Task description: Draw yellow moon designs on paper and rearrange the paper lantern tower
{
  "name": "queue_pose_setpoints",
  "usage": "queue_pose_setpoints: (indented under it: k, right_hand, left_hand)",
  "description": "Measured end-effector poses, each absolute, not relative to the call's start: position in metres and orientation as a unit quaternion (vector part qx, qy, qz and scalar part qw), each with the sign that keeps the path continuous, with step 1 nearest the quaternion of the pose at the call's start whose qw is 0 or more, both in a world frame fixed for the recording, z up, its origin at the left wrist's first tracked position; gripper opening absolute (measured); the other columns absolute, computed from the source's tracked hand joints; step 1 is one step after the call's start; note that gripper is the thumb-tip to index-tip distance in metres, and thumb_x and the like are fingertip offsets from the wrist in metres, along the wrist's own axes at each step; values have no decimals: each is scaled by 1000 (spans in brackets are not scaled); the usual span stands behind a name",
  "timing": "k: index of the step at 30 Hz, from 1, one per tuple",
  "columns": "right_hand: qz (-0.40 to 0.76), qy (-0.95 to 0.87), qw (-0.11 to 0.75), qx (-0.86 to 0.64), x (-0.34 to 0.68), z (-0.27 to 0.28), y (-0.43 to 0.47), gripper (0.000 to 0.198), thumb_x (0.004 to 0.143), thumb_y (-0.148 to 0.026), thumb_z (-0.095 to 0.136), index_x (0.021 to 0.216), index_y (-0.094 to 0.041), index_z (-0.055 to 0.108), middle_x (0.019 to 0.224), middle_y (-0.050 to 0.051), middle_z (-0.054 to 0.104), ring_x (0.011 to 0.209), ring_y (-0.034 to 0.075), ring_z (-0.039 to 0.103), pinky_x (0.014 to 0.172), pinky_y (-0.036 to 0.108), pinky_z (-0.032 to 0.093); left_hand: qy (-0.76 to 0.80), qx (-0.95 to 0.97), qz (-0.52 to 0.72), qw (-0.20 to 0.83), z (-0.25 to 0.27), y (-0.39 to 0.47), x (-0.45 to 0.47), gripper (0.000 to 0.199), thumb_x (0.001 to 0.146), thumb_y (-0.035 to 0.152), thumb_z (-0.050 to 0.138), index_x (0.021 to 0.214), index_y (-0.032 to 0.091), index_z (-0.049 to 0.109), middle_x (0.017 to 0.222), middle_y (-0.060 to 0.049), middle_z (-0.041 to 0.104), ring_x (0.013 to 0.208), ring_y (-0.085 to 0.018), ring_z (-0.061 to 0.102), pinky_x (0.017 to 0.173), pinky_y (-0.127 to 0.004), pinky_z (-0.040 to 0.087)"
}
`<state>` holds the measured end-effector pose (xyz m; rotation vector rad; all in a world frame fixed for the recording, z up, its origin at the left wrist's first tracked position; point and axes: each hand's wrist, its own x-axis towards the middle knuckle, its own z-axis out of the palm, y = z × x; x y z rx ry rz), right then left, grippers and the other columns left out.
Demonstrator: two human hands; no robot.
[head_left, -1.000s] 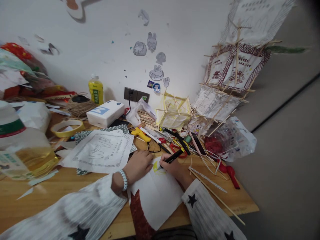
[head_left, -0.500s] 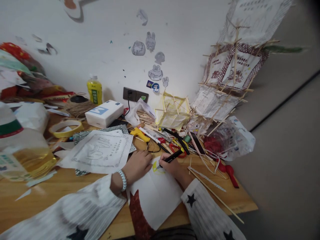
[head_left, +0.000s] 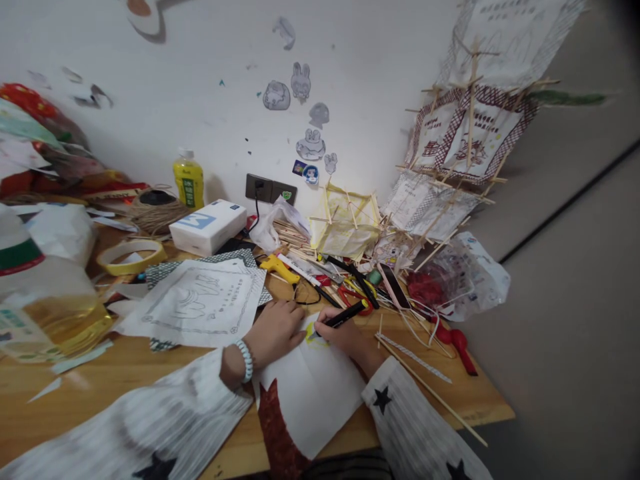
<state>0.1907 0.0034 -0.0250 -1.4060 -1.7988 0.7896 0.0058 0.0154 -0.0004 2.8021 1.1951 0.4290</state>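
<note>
A sheet of white paper (head_left: pixel 315 393) lies in front of me on the wooden table, with a dark red-brown painted shape along its lower left. Near its top edge is a small yellow coloured patch (head_left: pixel 311 331). My right hand (head_left: pixel 336 333) grips a black marker (head_left: pixel 345 313) with a yellow band at its upper end, the tip down at the yellow patch. Flat on the paper's upper left rests my left hand (head_left: pixel 277 328), palm down, fingers stretched out and holding nothing. A light blue coil bracelet (head_left: pixel 245 360) circles that wrist.
Left of my hands lies a drawn sheet (head_left: pixel 200 303) over patterned paper. A yellow glue gun (head_left: pixel 280 267), scissors (head_left: pixel 357 300), markers and sticks crowd the back. A stick-and-paper lantern tower (head_left: pixel 470 133) stands right. Far left are a large bottle (head_left: pixel 50 300) and a tape roll (head_left: pixel 131 257).
My right hand and the marker have shifted slightly left over the yellow patch, which looks a little more filled in. My left hand stays in place.
</note>
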Motion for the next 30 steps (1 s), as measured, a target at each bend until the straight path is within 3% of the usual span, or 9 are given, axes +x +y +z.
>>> queue_pose_setpoints:
  k: [30]
  right_hand:
    - [311,-681,353,-561,186,-15,0,11,68,-22,50,58,-21,47,58,-5,48,60,13,45,59,24,36]
  left_hand:
    - [386,911,141,26,0,15,6,17,82,29,54,92,16,59,94,-10,60,92,-27,56,79,-39,41]
